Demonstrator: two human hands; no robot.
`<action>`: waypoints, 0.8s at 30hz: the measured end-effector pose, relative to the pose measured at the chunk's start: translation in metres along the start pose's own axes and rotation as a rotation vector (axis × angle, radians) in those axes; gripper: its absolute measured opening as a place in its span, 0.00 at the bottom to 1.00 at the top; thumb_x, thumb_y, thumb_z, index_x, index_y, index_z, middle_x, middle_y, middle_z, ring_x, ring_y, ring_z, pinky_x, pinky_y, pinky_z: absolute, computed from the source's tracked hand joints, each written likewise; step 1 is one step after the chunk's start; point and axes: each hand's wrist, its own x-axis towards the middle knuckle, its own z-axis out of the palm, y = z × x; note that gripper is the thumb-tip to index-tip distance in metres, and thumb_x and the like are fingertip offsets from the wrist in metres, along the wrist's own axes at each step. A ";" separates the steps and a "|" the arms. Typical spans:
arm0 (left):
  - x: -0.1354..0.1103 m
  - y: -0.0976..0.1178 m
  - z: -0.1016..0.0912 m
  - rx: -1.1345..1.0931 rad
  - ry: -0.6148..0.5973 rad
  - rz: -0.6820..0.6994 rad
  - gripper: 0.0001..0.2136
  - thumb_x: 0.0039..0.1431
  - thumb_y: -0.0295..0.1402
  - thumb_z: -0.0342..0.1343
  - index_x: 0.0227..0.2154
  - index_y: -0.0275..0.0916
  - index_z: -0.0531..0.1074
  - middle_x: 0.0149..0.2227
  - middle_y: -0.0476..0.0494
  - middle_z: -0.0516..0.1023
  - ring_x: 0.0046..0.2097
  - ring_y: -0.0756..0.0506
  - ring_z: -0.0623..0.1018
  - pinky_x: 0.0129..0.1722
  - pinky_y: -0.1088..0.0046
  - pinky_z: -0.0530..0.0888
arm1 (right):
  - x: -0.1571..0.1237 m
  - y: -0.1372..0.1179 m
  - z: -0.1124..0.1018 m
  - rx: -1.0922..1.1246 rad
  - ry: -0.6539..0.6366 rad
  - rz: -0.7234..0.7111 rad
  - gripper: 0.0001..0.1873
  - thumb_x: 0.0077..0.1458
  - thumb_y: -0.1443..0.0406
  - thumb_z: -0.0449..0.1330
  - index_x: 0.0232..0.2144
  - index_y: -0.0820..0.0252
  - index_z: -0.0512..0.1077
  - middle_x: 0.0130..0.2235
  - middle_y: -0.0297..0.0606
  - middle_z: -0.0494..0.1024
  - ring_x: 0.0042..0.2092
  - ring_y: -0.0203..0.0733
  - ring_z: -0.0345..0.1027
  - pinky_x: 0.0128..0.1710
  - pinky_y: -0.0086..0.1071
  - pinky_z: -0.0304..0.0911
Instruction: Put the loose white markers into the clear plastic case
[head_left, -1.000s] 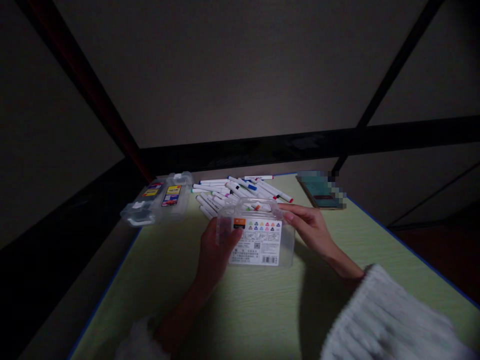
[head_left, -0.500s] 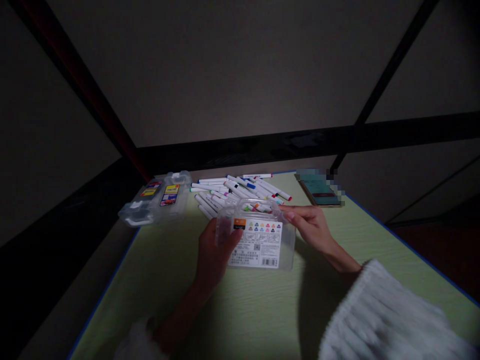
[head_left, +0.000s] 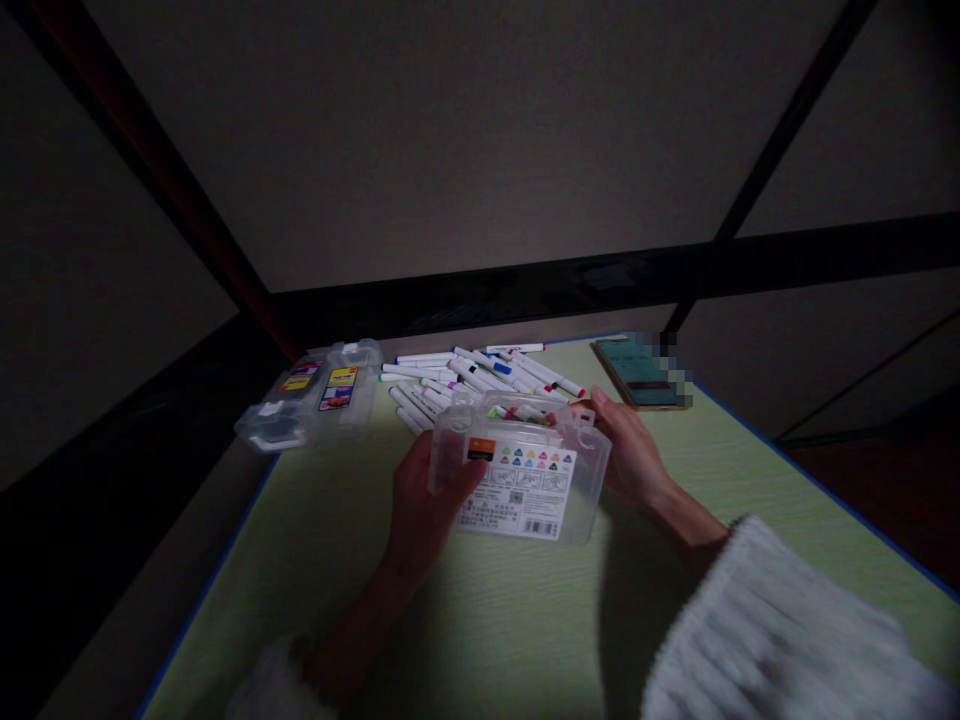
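A clear plastic marker case with a white printed label facing me is held up over the table. My left hand grips its left side, the thumb lying flat over the orange patch on the label. At the upper right corner, my right hand is closed around the case's edge; its thumb points up and its fingers are partly hidden behind the plastic. Just beyond the case lies a loose pile of white markers with coloured ends. Some coloured marker ends show through the case's top, but I cannot tell whether they are inside or behind it.
Another clear case with yellow and purple labels lies opened out at the table's far left. A phone rests near the far right edge. The pale green table has blue edging, and a wall panel rises behind it.
My right hand has shifted from the case's top edge to its upper right corner, with the thumb now raised. The case has tilted slightly, its right side swinging outward. My left hand keeps its grip.
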 end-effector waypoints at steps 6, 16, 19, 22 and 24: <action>0.004 -0.004 -0.001 -0.020 0.116 -0.008 0.13 0.40 0.39 0.61 0.28 0.36 0.70 0.26 0.50 0.73 0.28 0.50 0.71 0.26 0.78 0.67 | 0.001 0.005 -0.001 0.156 -0.192 0.114 0.22 0.47 0.47 0.55 0.30 0.60 0.73 0.29 0.39 0.77 0.29 0.40 0.71 0.27 0.33 0.67; 0.007 -0.002 0.000 -0.040 0.115 -0.058 0.17 0.40 0.39 0.62 0.32 0.35 0.68 0.30 0.48 0.74 0.32 0.49 0.73 0.30 0.76 0.69 | 0.000 0.005 -0.003 0.087 -0.309 -0.040 0.18 0.46 0.54 0.61 0.38 0.56 0.72 0.37 0.37 0.76 0.36 0.39 0.70 0.36 0.35 0.66; 0.011 -0.007 0.000 -0.133 0.155 -0.124 0.21 0.38 0.41 0.63 0.34 0.36 0.65 0.36 0.45 0.74 0.37 0.47 0.74 0.36 0.73 0.70 | 0.002 0.011 -0.005 0.052 -0.255 -0.121 0.18 0.46 0.55 0.61 0.40 0.54 0.70 0.39 0.36 0.75 0.39 0.39 0.69 0.40 0.36 0.65; 0.012 -0.011 0.001 -0.257 0.139 -0.249 0.25 0.37 0.41 0.64 0.38 0.39 0.63 0.42 0.42 0.72 0.41 0.47 0.74 0.41 0.68 0.70 | 0.003 0.015 -0.005 0.032 -0.201 -0.185 0.19 0.45 0.57 0.62 0.41 0.53 0.69 0.40 0.35 0.75 0.40 0.39 0.69 0.41 0.35 0.65; 0.011 -0.011 0.003 -0.330 0.075 -0.311 0.26 0.38 0.41 0.64 0.41 0.41 0.61 0.43 0.42 0.71 0.42 0.46 0.74 0.42 0.65 0.70 | 0.002 0.014 -0.004 0.009 -0.199 -0.215 0.19 0.44 0.57 0.63 0.40 0.53 0.69 0.40 0.35 0.75 0.40 0.39 0.69 0.40 0.35 0.65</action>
